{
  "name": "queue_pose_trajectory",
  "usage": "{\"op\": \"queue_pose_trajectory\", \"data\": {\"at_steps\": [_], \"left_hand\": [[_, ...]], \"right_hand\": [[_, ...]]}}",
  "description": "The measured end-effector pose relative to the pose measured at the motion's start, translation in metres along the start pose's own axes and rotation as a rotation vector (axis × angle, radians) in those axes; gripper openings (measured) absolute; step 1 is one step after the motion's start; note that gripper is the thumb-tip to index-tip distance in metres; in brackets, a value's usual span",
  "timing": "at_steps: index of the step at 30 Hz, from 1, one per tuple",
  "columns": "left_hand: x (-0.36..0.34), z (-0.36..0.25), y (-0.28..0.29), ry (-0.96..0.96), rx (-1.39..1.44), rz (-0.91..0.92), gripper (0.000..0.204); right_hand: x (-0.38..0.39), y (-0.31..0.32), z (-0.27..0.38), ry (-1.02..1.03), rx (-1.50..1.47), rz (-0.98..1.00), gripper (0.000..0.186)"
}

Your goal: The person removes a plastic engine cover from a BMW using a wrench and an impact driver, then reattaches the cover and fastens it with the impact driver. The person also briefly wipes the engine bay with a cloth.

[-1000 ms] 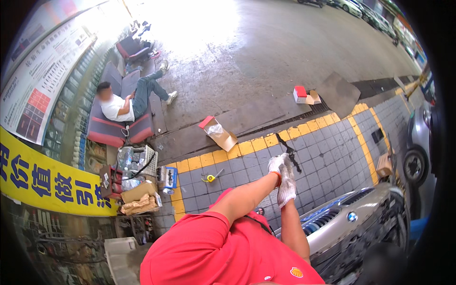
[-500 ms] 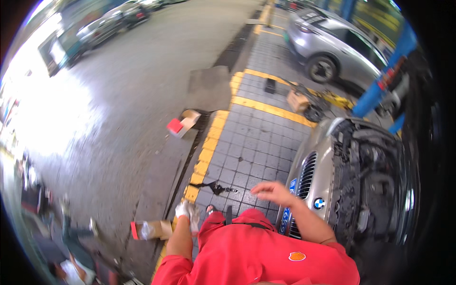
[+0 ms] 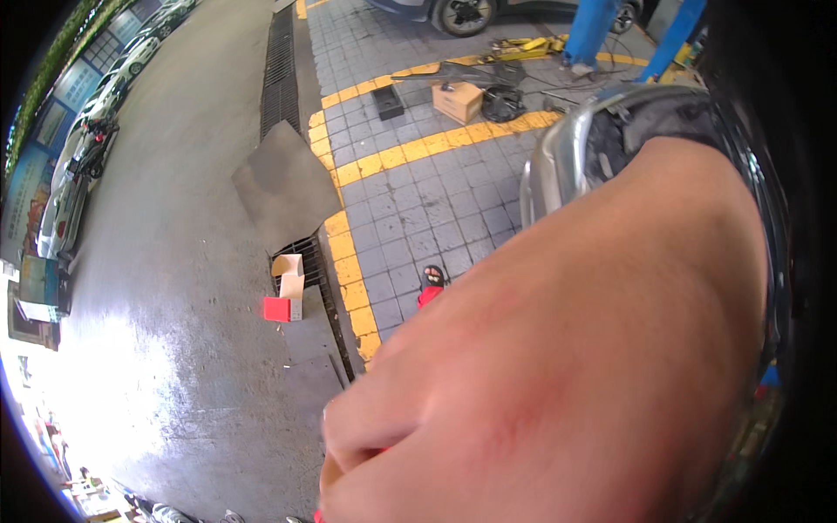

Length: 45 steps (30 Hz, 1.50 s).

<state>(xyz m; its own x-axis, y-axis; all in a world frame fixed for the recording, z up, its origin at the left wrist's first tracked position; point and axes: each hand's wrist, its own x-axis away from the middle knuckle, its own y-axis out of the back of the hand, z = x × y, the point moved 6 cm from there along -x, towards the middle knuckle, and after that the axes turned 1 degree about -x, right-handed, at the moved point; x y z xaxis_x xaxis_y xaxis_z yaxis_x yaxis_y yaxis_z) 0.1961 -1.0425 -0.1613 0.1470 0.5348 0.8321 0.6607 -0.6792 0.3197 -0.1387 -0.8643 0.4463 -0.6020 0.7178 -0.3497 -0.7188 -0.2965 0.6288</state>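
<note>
My bare right hand [image 3: 497,375] fills the lower right of the head view, raised very close to the camera, its forearm coming in from the right. The fingers are curled down and closed; whatever they may hold is hidden behind the back of the hand. A bit of red cloth shows below the fingers. Beyond the wrist, partly covered by it, is the front of a car [image 3: 545,179] with its engine bay exposed. My foot in a dark sandal [image 3: 433,276] stands on the grey tiles. My left hand is out of view.
An open red and white box [image 3: 279,309] lies beside the drain grate [image 3: 277,87], near a flat grey sheet [image 3: 288,187]. Farther off are a cardboard box [image 3: 458,103], a black tray [image 3: 387,103], a yellow jack [image 3: 523,47] and a blue post [image 3: 588,35]. Parked cars line the left.
My right hand has risen from beside the car's grille to just before the camera, its fingers now curled. The view has shifted; my gloved left hand has gone out of it.
</note>
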Motion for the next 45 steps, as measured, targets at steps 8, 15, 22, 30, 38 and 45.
{"op": "queue_pose_trajectory", "data": {"at_steps": [8, 15, 22, 30, 38, 45], "left_hand": [[-0.072, -0.126, -0.023, 0.102, 0.092, -0.074, 0.034], [-0.16, -0.216, -0.046, 0.233, -0.027, -0.022, 0.033], [-0.261, -0.333, -0.039, 0.243, -0.204, 0.067, 0.032], [-0.352, -0.471, -0.036, 0.147, -0.322, 0.117, 0.032], [-0.386, -0.538, -0.034, 0.117, -0.398, 0.142, 0.031], [-0.377, -0.601, -0.071, 0.006, -0.479, 0.112, 0.031]], "right_hand": [[-0.012, 0.07, -0.227, -0.023, 0.023, -0.042, 0.036], [0.024, 0.138, -0.351, -0.144, -0.11, -0.219, 0.031], [0.039, 0.193, -0.424, -0.299, -0.22, -0.424, 0.026], [0.032, 0.236, -0.471, -0.438, -0.255, -0.597, 0.022], [0.038, 0.293, -0.499, -0.478, -0.211, -0.594, 0.018], [0.173, 0.476, -0.533, -0.307, -0.226, -0.487, 0.017]]}}
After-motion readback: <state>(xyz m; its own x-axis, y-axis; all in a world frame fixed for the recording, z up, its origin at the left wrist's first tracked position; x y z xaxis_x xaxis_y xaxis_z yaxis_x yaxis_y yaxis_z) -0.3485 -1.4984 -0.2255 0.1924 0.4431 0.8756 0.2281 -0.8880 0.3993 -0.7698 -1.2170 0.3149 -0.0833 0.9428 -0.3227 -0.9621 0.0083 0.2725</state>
